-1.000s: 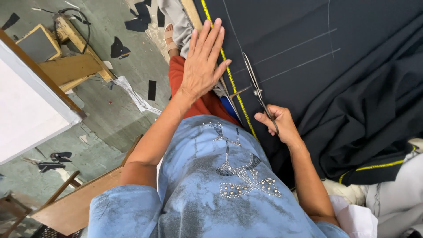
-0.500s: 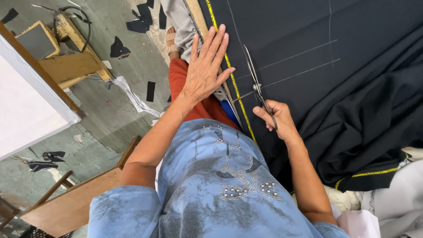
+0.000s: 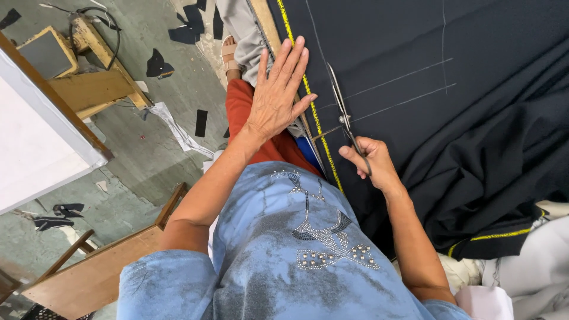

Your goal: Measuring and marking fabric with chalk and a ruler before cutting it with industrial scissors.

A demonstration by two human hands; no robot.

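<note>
A dark navy cloth (image 3: pixel 450 89) with a yellow edge stripe and thin chalk lines lies spread on a table. My right hand (image 3: pixel 370 163) grips the handles of long metal scissors (image 3: pixel 342 112), whose blades lie along a chalk line near the cloth's yellow edge. My left hand (image 3: pixel 278 95) is flat with fingers spread, resting at the table's edge just left of the yellow stripe, beside the scissors. A fold of the same cloth bunches up at the right.
A wooden table edge (image 3: pixel 264 24) runs beside the cloth. Another person's sandalled foot (image 3: pixel 230 56) and grey trouser leg stand close. Black fabric scraps (image 3: pixel 157 65) lie on the green floor. A wooden stand (image 3: pixel 89 89) and a bench (image 3: pixel 101 272) are at left.
The scissors and my right hand have edged forward along the chalk line. My left hand stays flat in about the same place.
</note>
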